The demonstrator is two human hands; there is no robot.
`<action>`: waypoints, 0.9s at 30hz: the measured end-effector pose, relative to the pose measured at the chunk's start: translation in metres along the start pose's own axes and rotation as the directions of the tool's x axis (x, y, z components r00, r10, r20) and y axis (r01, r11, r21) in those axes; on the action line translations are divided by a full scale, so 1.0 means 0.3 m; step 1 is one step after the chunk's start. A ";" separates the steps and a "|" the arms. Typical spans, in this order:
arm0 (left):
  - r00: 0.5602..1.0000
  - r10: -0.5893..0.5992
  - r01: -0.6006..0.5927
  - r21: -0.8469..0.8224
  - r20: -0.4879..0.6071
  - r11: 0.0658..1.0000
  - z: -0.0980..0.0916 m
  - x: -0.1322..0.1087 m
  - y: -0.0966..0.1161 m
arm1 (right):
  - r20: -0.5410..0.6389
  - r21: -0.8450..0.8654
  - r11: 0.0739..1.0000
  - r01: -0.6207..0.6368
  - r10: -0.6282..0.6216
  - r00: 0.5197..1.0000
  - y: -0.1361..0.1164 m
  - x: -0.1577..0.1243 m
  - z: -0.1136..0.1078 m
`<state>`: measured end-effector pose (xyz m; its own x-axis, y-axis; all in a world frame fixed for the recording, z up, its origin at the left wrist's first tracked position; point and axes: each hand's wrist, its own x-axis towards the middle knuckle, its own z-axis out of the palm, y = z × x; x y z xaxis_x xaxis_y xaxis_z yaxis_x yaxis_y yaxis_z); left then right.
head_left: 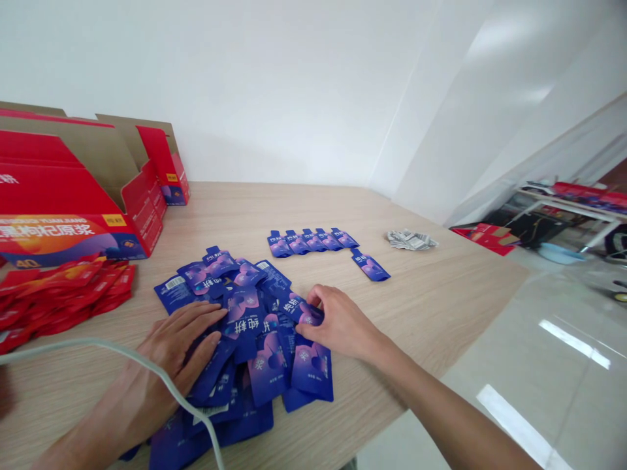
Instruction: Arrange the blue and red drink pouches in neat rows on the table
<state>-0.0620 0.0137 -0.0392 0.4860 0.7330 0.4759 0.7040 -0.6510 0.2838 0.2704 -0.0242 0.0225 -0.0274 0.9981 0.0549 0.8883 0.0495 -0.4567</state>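
A heap of blue and purple spouted pouches (267, 365) lies on the table in front of me. My left hand (164, 356) rests on the left side of the heap, fingers stretched out over the pouches. At the heap's right side, my right hand (337, 320) pinches one blue pouch (298, 305) by its edge between thumb and fingers. Beyond it, several blue pouches (313, 241) lie overlapped in a row, their spouts pointing away from me. A single blue pouch (371, 266) lies slanted to the right of that row.
An open red carton (73, 189) stands at the left, with a pile of red sachets (73, 294) before it. A pale cable (161, 375) crosses in front of my left hand. Crumpled paper (410, 239) lies on the wooden table (441, 300) near its right edge.
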 end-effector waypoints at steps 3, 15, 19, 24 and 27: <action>1.000 0.008 -0.008 0.000 -0.017 1.000 -0.003 -0.002 0.002 | -0.094 0.059 0.998 0.005 0.001 0.996 0.052 0.004 -0.024; 0.995 0.091 -0.093 0.043 0.042 0.995 -0.027 0.005 -0.010 | -0.346 -0.302 0.857 -0.417 0.309 0.886 0.382 0.222 -0.108; 0.995 0.075 -0.078 0.045 0.062 0.996 -0.023 -0.008 -0.029 | -0.343 -0.334 0.845 -0.417 0.303 0.889 0.400 0.239 -0.091; 0.994 0.065 -0.069 0.041 0.089 0.997 -0.016 -0.019 -0.042 | -0.337 -0.357 0.837 -0.416 0.300 0.892 0.405 0.244 -0.082; 0.994 0.054 -0.059 0.044 0.092 0.997 -0.014 -0.016 -0.043 | -0.335 -0.364 0.831 -0.420 0.304 0.892 0.403 0.248 -0.078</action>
<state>-0.0755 0.0177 -0.0416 0.5690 0.7114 0.4125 0.6964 -0.6836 0.2185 0.3865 0.0552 -0.0081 0.3994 0.8931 0.2071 0.9167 -0.3916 -0.0795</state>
